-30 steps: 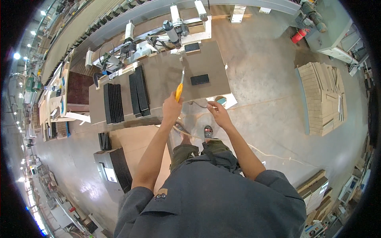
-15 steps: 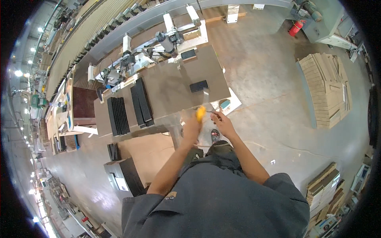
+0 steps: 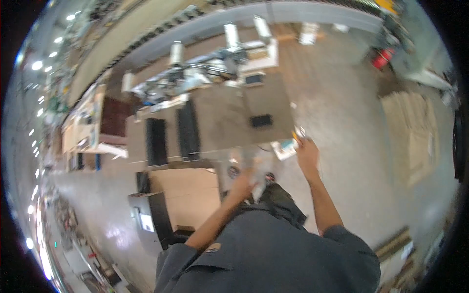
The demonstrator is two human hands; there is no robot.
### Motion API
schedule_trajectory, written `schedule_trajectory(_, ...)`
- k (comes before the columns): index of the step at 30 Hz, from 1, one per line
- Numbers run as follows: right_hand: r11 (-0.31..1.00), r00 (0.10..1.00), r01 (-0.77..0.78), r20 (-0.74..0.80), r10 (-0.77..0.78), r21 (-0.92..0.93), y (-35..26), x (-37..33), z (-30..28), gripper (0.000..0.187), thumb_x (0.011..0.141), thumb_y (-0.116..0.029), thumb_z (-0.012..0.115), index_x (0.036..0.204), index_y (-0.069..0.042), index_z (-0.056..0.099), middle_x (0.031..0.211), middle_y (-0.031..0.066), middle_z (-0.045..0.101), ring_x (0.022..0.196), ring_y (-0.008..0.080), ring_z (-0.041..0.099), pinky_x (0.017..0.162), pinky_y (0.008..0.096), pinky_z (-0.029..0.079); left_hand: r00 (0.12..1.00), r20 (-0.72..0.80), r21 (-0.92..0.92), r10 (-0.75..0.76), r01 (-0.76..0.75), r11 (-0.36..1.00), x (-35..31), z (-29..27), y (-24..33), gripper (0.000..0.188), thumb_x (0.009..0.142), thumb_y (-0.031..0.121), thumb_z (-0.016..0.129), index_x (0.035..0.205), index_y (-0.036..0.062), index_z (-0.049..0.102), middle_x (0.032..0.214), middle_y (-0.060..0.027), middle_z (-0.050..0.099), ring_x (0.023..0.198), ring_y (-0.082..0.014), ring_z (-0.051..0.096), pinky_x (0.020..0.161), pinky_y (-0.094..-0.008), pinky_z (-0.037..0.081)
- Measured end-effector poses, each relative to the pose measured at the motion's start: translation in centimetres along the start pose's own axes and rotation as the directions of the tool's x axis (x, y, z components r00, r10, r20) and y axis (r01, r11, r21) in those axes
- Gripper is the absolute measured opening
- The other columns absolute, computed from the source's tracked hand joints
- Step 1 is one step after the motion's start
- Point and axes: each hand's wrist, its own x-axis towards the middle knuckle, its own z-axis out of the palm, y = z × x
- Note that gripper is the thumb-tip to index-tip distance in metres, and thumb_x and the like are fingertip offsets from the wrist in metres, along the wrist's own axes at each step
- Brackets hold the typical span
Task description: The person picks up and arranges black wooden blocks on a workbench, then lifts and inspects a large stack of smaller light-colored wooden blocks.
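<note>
My right hand is stretched forward beyond the table's near right corner, its fingers closed on a small yellow object, blurred, whose kind I cannot make out. Something pale and shiny shows at the fingertips. Just left of that hand is a white board with a teal item on it. My left hand hangs low in front of my body, near my legs, smeared by motion, so its fingers do not show. On the brown tabletop lies a dark flat rectangle.
Black panels stand in two groups, one left and one right. A machine row runs along the table's far side. A tan board lies near left beside a black box. Stacked brown boards sit at right.
The yellow object, earlier at my left hand, now shows at my right. My right hand has moved right and my left has dropped toward my body. The view has shifted and blurred.
</note>
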Motion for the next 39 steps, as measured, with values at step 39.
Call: schedule_trajectory(39, 0.965, 0.978, 0.034, -0.19, -0.086, -0.261, -3.0, 0.1, 4.9, 0.066, 0.1, -0.029, 0.077, 0.152, 0.004, 0.053, 0.153, 0.0241, 0.054, 0.145, 0.0394, 0.049, 0.125, 0.0475, 0.038, 0.481, -0.598, -0.097, -0.641, 0.75, 0.654, 2.5, -36.0, -30.5, 0.065, 0.088, 0.056, 0.081, 0.12, 0.001, 0.072, 0.107, -0.0273, 0.078, 0.106, -0.0464, 0.075, 0.092, -0.0554, 0.059)
